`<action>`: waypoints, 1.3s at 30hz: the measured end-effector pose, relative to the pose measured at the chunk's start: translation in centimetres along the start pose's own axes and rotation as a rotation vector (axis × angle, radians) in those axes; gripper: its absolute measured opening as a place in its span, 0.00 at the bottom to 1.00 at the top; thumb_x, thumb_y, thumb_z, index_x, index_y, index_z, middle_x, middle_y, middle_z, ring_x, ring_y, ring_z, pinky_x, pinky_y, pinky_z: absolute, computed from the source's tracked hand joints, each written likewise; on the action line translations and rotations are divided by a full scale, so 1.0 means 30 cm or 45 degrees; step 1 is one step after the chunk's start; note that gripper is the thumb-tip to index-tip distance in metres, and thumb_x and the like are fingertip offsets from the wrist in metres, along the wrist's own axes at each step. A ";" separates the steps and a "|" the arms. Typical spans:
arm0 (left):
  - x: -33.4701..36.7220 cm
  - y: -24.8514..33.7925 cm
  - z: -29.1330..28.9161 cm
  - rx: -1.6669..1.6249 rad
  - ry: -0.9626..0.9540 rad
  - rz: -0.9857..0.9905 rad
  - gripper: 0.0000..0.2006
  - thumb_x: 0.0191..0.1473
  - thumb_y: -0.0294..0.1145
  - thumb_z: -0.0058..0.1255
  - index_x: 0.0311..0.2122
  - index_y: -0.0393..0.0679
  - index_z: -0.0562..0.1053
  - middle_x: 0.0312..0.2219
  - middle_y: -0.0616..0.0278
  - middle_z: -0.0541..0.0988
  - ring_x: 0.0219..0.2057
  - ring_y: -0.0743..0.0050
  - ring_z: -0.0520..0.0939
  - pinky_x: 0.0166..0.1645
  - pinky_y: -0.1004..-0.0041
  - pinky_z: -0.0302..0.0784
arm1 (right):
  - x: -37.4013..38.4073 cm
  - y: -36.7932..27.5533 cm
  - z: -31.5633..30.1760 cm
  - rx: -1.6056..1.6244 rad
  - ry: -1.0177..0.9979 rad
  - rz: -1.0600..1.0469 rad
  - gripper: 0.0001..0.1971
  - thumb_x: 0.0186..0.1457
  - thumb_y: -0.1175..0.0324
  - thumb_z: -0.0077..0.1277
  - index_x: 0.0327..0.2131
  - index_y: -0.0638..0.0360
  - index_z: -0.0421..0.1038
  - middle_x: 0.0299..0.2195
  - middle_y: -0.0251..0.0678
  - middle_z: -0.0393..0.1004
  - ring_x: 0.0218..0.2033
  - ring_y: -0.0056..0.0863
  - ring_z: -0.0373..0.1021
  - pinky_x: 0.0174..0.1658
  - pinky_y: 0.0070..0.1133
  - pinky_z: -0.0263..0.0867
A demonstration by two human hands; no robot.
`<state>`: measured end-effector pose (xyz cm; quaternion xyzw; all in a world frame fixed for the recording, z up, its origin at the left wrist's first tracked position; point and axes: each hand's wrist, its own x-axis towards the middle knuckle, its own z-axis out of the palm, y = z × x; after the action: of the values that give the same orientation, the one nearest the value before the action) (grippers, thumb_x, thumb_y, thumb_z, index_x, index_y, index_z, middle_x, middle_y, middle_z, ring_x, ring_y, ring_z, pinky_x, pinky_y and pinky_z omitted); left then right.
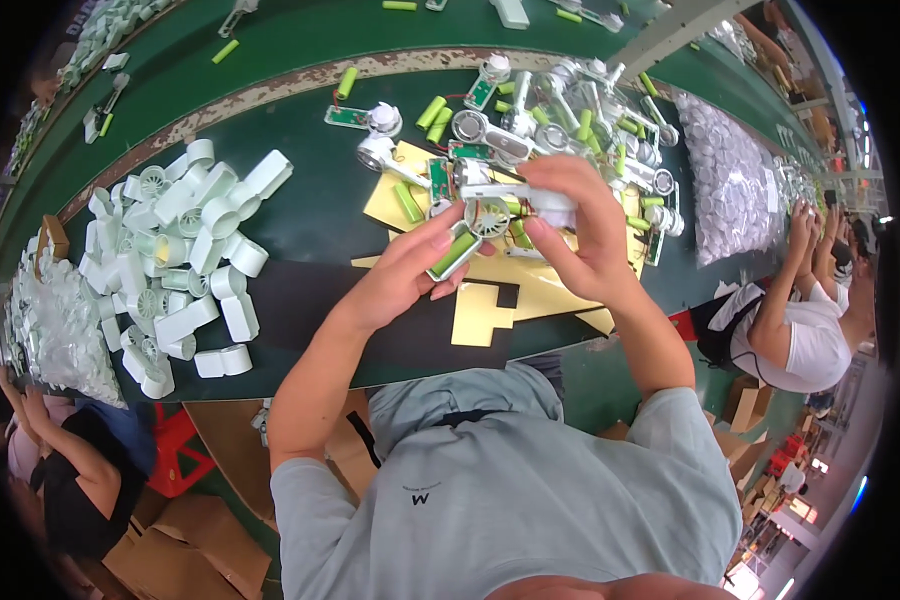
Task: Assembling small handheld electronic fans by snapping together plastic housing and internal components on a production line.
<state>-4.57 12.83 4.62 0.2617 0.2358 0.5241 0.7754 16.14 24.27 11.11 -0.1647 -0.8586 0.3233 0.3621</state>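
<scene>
My left hand (400,278) is closed on a small pale green fan housing (488,219) with a slotted round grille. A green battery cell (454,254) lies in the handle end of that housing. My right hand (582,215) grips a white fan part (552,207), its fingers curled over the top and the thumb below. The two pieces are close together in front of me; whether they touch I cannot tell. Just beyond my hands lie a green circuit board (440,182) and another green battery cell (408,203).
Pale green fan shells (175,255) are heaped at left beside a clear bag of parts (58,330). Fan assemblies with wired batteries (560,110) pile up ahead. A bag of white round parts (730,180) sits at right. Yellow sheets (560,285) and a black mat (310,305) lie beneath.
</scene>
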 end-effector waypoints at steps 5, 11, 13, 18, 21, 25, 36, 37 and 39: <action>-0.004 0.005 -0.007 0.214 0.085 -0.024 0.26 0.68 0.33 0.38 0.68 0.39 0.53 0.43 0.59 0.77 0.28 0.85 0.67 0.29 0.83 0.66 | 0.010 0.020 0.029 -0.212 0.131 0.224 0.22 0.51 0.75 0.58 0.51 0.61 0.68 0.46 0.45 0.71 0.46 0.43 0.69 0.47 0.30 0.66; 0.029 -0.034 -0.027 0.198 0.118 0.028 0.23 0.65 0.29 0.44 0.63 0.36 0.61 0.42 0.60 0.78 0.28 0.86 0.70 0.29 0.82 0.67 | -0.239 -0.102 0.068 -0.214 -0.597 0.057 0.12 0.45 0.75 0.60 0.37 0.60 0.74 0.36 0.36 0.70 0.33 0.32 0.71 0.36 0.26 0.69; 0.039 -0.060 -0.044 0.269 0.167 -0.030 0.20 0.63 0.26 0.48 0.58 0.34 0.67 0.42 0.61 0.78 0.28 0.86 0.71 0.29 0.82 0.67 | -0.311 -0.100 0.080 -0.274 -0.727 0.070 0.12 0.48 0.73 0.58 0.38 0.60 0.73 0.36 0.36 0.69 0.35 0.31 0.71 0.37 0.25 0.69; 0.038 -0.078 -0.055 0.347 0.256 0.028 0.16 0.60 0.25 0.52 0.53 0.31 0.70 0.42 0.58 0.80 0.28 0.86 0.73 0.30 0.81 0.69 | -0.345 -0.073 0.043 -0.328 -0.770 -0.045 0.13 0.46 0.74 0.59 0.39 0.61 0.74 0.39 0.37 0.71 0.37 0.33 0.71 0.40 0.27 0.71; 0.034 -0.085 -0.050 0.344 0.270 0.040 0.17 0.60 0.25 0.53 0.53 0.30 0.69 0.41 0.58 0.80 0.28 0.85 0.73 0.30 0.81 0.70 | -0.338 -0.060 -0.038 -0.050 -0.748 0.112 0.10 0.51 0.75 0.56 0.38 0.62 0.72 0.40 0.37 0.71 0.41 0.36 0.71 0.43 0.24 0.70; 0.049 -0.080 -0.034 0.408 0.251 0.044 0.18 0.60 0.26 0.53 0.53 0.31 0.70 0.39 0.59 0.80 0.27 0.85 0.73 0.30 0.81 0.70 | -0.310 -0.076 -0.063 0.259 -0.282 0.614 0.06 0.52 0.80 0.55 0.34 0.62 0.71 0.32 0.37 0.73 0.32 0.28 0.72 0.36 0.21 0.69; 0.037 -0.071 -0.050 0.425 0.193 0.045 0.20 0.62 0.25 0.46 0.59 0.37 0.69 0.30 0.70 0.75 0.28 0.86 0.70 0.34 0.81 0.68 | -0.275 -0.133 0.159 -0.618 -0.362 0.293 0.21 0.49 0.69 0.62 0.48 0.57 0.73 0.30 0.34 0.69 0.26 0.31 0.70 0.28 0.27 0.68; 0.042 -0.076 -0.050 0.423 0.175 0.045 0.20 0.62 0.25 0.46 0.59 0.37 0.69 0.29 0.70 0.75 0.28 0.86 0.69 0.35 0.81 0.68 | -0.279 -0.119 0.148 -0.614 -0.379 0.280 0.21 0.49 0.69 0.62 0.48 0.57 0.73 0.30 0.34 0.69 0.26 0.31 0.70 0.28 0.27 0.68; 0.039 -0.065 -0.045 0.443 0.170 0.044 0.20 0.62 0.26 0.46 0.59 0.38 0.69 0.29 0.70 0.75 0.27 0.86 0.69 0.34 0.81 0.68 | -0.277 -0.100 0.143 -0.432 -0.424 0.150 0.21 0.50 0.67 0.59 0.49 0.58 0.70 0.32 0.34 0.66 0.32 0.31 0.69 0.33 0.27 0.68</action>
<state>-3.69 13.52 2.21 0.3604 0.3693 0.5048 0.6920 18.56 15.90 6.58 -0.2174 -0.9374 0.2179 0.1631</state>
